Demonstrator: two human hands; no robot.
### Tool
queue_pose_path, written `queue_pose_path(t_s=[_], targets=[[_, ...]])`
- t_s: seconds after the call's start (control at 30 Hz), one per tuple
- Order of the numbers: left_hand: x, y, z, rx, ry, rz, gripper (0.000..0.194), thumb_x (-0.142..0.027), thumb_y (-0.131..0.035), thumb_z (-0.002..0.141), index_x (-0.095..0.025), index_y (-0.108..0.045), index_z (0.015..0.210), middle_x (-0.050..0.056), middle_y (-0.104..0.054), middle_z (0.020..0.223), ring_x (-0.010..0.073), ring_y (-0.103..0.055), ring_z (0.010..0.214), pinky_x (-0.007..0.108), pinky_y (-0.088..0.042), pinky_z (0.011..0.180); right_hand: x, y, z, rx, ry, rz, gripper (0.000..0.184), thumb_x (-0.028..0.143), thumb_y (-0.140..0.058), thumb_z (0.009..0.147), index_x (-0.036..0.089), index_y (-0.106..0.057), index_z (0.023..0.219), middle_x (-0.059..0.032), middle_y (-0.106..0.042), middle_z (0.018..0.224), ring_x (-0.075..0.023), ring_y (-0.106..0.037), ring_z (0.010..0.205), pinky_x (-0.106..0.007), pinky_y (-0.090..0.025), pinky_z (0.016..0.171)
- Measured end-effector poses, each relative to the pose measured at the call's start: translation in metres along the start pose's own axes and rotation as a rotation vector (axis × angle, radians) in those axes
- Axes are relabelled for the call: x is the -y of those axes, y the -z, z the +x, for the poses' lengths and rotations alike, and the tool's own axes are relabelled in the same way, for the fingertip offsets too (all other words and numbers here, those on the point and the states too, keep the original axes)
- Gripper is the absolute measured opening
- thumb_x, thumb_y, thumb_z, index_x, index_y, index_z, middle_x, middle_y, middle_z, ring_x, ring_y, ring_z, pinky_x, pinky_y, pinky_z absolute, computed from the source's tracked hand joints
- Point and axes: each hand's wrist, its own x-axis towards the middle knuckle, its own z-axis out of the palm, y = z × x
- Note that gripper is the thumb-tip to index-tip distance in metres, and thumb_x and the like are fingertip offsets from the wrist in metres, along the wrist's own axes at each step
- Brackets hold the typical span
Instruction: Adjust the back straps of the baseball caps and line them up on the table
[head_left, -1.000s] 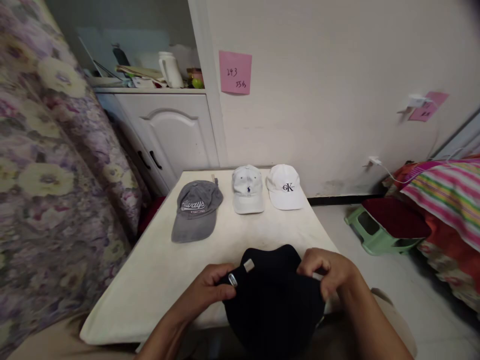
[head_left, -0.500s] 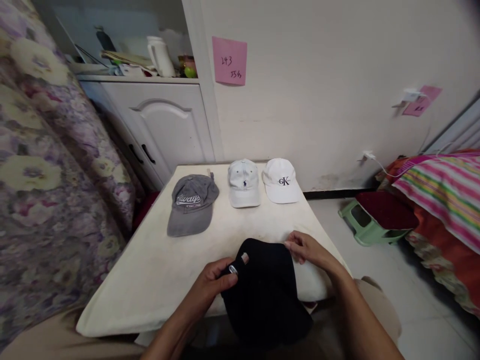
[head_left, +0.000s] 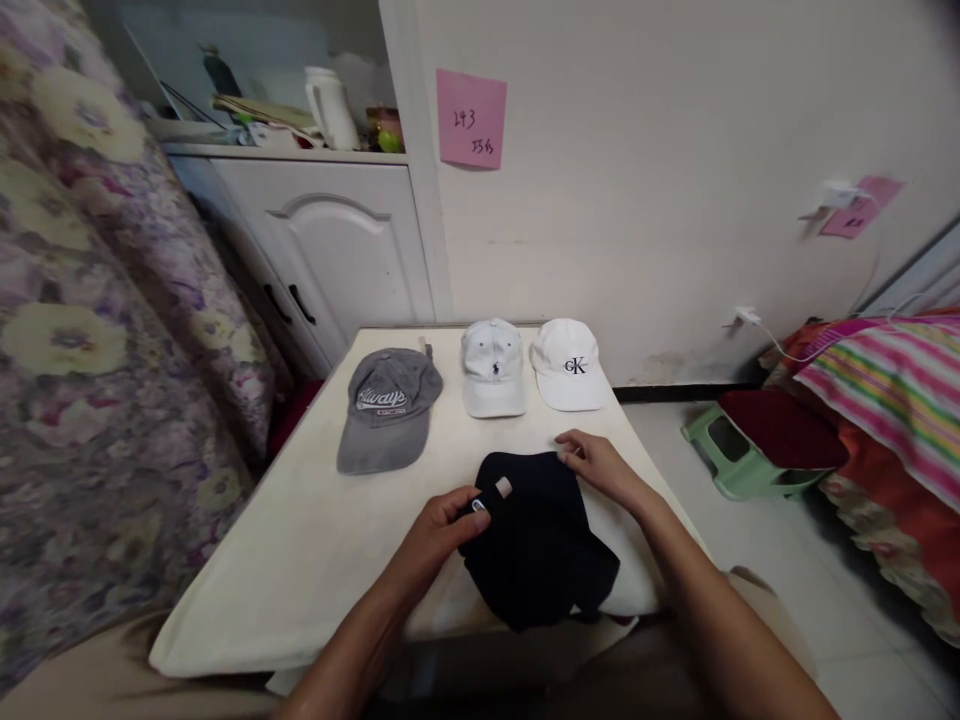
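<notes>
A black cap [head_left: 536, 540] is in front of me at the table's near edge, its opening and strap end toward the upper left. My left hand [head_left: 450, 522] is closed on its strap, thumb over a small metal buckle; a pale tag shows just beside it. At the cap's upper right edge my right hand [head_left: 600, 467] pinches the rim with thumb and fingertips. Farther back sit a grey cap [head_left: 386, 415] with white lettering, a pale blue cap [head_left: 493, 370] with a small dark emblem, and a white cap [head_left: 571, 365] with black letters.
The table [head_left: 300, 560] has a cream cover and backs onto a wall. To the left hang a flowered curtain [head_left: 82, 400] and a white cupboard [head_left: 337, 240]. A green stool [head_left: 720, 460] with a dark red top stands on the right beside a bed with striped bedding [head_left: 900, 370].
Both hands have moved up and away from me with the black cap, which now lies more over the tabletop. The other caps stay in place; the view has shifted slightly.
</notes>
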Motion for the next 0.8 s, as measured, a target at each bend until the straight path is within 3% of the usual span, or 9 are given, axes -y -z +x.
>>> queue_pose_path(t_s=[0.1,0.2,0.3,0.4,0.5,0.63,0.8], targets=[[0.003,0.0,0.005,-0.022,0.046,-0.015,0.025,-0.038,-0.073,0.075,-0.014,-0.069,0.081,-0.002,-0.056,0.062,0.0101,-0.045,0.054,0.02,-0.03,0.051,0.017,0.001,-0.012,-0.019,0.024,0.094,0.02,0.036,-0.055,0.089,0.018,-0.065,0.091,-0.0052,-0.066,0.086,-0.0182,-0.06,0.078,-0.03,-0.046,0.072],[0.003,-0.002,0.009,-0.064,0.068,-0.029,0.024,-0.037,-0.073,0.076,-0.015,-0.071,0.083,-0.002,-0.058,0.06,0.0095,-0.045,0.05,0.02,-0.03,0.049,0.038,0.006,-0.035,0.231,0.037,0.281,0.034,0.043,-0.046,0.096,0.017,-0.065,0.087,-0.0044,-0.067,0.081,-0.0152,-0.061,0.066,-0.027,-0.046,0.064],[0.002,-0.004,0.012,-0.095,0.064,-0.021,0.024,-0.037,-0.073,0.075,-0.015,-0.071,0.082,-0.001,-0.06,0.061,0.0102,-0.048,0.052,0.02,-0.033,0.051,0.051,0.014,-0.052,0.402,0.127,0.171,0.033,0.045,-0.051,0.093,0.017,-0.067,0.086,-0.0031,-0.066,0.081,-0.0157,-0.06,0.072,-0.025,-0.043,0.065],[-0.001,-0.006,0.014,-0.107,0.052,-0.004,0.022,-0.036,-0.073,0.076,-0.015,-0.071,0.081,-0.001,-0.061,0.063,0.0106,-0.05,0.055,0.02,-0.035,0.053,0.053,0.019,-0.06,0.554,0.154,0.087,0.032,0.048,-0.071,0.077,0.017,-0.065,0.084,0.0002,-0.062,0.078,-0.0146,-0.055,0.07,-0.024,-0.039,0.061],[-0.004,-0.005,0.014,-0.091,0.032,0.026,0.02,-0.036,-0.07,0.079,-0.016,-0.07,0.08,-0.002,-0.06,0.064,0.01,-0.048,0.056,0.02,-0.035,0.054,0.049,0.017,-0.062,0.639,0.149,0.029,0.038,0.042,-0.083,0.061,0.017,-0.055,0.068,0.005,-0.05,0.066,-0.0111,-0.045,0.062,-0.022,-0.033,0.054],[-0.013,-0.001,0.01,-0.068,-0.009,0.107,0.02,-0.037,-0.068,0.082,-0.017,-0.069,0.082,-0.002,-0.059,0.067,0.0107,-0.048,0.059,0.021,-0.035,0.056,0.053,0.012,-0.063,0.674,0.018,0.227,0.024,0.03,-0.07,0.077,0.018,-0.05,0.071,0.0055,-0.045,0.066,-0.009,-0.041,0.059,-0.02,-0.031,0.051],[-0.028,0.003,0.001,0.003,-0.079,0.195,0.02,-0.036,-0.061,0.088,-0.017,-0.066,0.086,-0.002,-0.058,0.072,0.0117,-0.048,0.067,0.021,-0.036,0.062,0.06,0.001,-0.061,0.555,0.021,0.482,0.014,0.024,-0.067,0.079,0.017,-0.058,0.086,0.003,-0.052,0.079,-0.0116,-0.046,0.072,-0.021,-0.036,0.063]])
